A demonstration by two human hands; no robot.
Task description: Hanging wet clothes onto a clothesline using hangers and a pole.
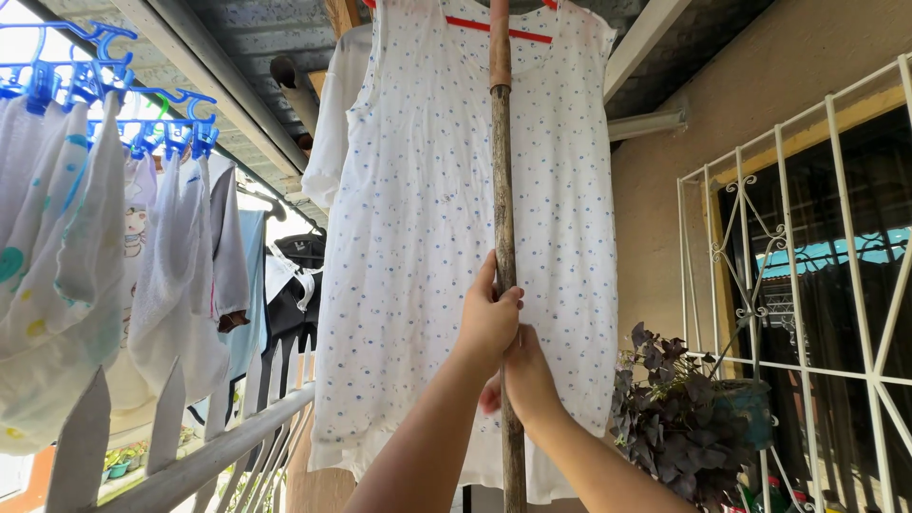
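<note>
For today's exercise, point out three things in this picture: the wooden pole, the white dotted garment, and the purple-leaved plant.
wooden pole (502, 190), head view, on the bare shaft above the hands.
white dotted garment (418, 237), head view, on the front cloth left of the pole.
purple-leaved plant (674, 418), head view, on the leaves.

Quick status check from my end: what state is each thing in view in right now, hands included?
Left hand: closed around the pole, upper grip.
Right hand: closed around the pole, just below the left.
Wooden pole: upright, raised in front of the garment.
White dotted garment: hanging full length on the red hanger.
Red hanger: up high, carrying the garment.
Blue clip rack: hung, loaded with small laundry.
Potted purple plant: upright by the window grille.
</note>
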